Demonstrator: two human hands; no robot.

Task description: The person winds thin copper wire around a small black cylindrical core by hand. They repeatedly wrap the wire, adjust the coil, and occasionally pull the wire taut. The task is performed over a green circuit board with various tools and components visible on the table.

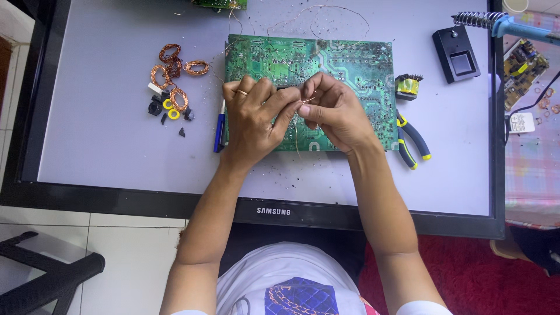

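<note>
Wire (307, 100) pinched between both hands' fingers (303, 109), seemingly lying left-right.

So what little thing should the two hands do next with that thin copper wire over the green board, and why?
Probably keep drawing the thin copper wire gently off the green circuit board. The left hand and the right hand both pinch it between their fingertips just above the board, and a loose tail hangs down. The finished copper wire coils lie to the left, so this piece likely belongs with them.

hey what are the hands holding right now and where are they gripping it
Both hands, left hand and right hand, pinch a thin copper wire between fingertips, above the green circuit board. Which part of the wire cannot be told.
</note>
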